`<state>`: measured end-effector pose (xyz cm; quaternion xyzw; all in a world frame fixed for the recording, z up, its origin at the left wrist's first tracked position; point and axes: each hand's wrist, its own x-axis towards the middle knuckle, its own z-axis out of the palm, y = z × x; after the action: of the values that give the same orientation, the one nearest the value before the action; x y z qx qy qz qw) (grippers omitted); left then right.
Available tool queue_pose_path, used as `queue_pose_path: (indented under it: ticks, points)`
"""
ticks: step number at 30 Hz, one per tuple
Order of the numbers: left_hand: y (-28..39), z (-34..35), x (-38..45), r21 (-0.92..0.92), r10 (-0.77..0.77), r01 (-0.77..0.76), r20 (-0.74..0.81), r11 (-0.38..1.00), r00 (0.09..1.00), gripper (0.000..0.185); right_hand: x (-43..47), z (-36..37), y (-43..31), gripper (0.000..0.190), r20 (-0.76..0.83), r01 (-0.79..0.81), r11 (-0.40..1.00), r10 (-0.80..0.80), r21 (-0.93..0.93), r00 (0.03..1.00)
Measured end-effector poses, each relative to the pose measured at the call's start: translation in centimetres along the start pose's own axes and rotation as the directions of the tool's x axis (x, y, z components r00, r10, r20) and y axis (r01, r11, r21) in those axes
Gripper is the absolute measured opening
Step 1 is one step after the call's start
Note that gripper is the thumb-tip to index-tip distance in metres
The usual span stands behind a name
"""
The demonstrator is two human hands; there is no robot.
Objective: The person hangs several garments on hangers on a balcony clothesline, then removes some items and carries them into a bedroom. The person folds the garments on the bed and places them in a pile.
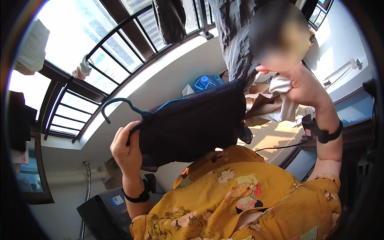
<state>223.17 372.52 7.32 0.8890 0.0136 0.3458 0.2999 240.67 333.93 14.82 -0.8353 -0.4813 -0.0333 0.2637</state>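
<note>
My left hand (127, 150) grips the left edge of a dark garment (192, 126). The cloth hangs on a teal clothes hanger (168, 105), whose hook points to the left above that hand. At the upper right, my right hand (304, 88) is raised and closed around a bunched white cloth (282, 84), which is apart from my left hand. A round blurred patch hides what lies just above my right hand. Both wrists wear black strapped devices.
Windows with a black metal railing (129, 70) curve along the upper left. A grey wrinkled garment (234, 39) and black trousers (171, 21) hang overhead. Blue plastic water jugs (205, 82) stand by the low wall. A dark grey appliance (103, 207) sits at lower left.
</note>
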Motion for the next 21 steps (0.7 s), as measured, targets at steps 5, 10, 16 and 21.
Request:
queue_pose_path:
  ticks: [5, 10, 16, 21]
  points:
    - [-1.6, -2.5, -0.1, 0.086, 0.082, -0.078, -0.051, 0.993, 0.995, 0.022, 1.4, 4.3, -2.4, 0.080, 0.177, -0.052, 0.999, 0.052, -0.006, 0.983]
    - [-1.8, -4.6, 0.0, 0.184, 0.162, -0.147, -0.067, 0.972, 0.985, 0.025, 4.8, 8.8, -4.7, 0.082, 0.201, 0.154, 0.987, -0.143, -0.041, 0.969]
    - [-1.9, -5.0, -0.6, 0.164, 0.132, -0.139, 0.051, 0.977, 0.990, 0.030, 8.6, 13.1, -7.7, 0.087, 0.119, 0.311, 0.942, -0.326, 0.124, 0.938]
    - [-2.7, -6.2, -0.9, 0.191, 0.149, -0.148, 0.010, 0.970, 0.989, 0.030, 10.4, 15.4, -8.6, 0.091, 0.238, 0.257, 0.918, -0.334, 0.302, 0.912]
